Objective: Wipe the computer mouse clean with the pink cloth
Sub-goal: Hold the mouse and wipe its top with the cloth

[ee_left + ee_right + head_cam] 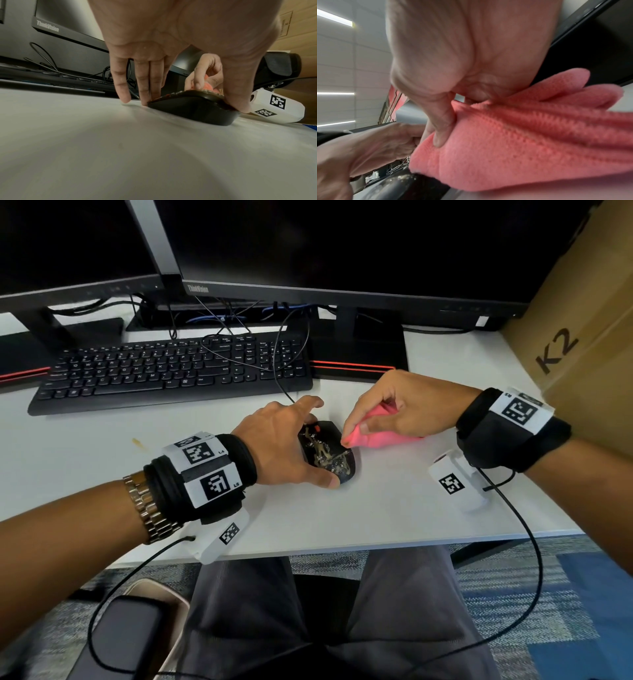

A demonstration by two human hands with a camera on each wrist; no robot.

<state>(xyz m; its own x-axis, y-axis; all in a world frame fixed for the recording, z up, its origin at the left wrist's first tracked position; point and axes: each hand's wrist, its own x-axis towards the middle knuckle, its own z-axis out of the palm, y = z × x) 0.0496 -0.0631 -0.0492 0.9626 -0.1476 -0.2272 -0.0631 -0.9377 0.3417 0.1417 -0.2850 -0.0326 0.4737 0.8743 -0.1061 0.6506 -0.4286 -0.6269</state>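
My left hand (284,446) grasps the soiled mouse (327,455) on the desk (394,508), thumb at its near end, fingers along its far side. My right hand (400,409) pinches the bunched cloth (373,434), touching the mouse's right edge.

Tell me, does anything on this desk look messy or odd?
Yes. The black mouse is smeared with a tan, sticky-looking mess across its top. The left hand steadies it while the right hand brings a pink cloth to its edge. A small tan smear also marks the desk farther left.
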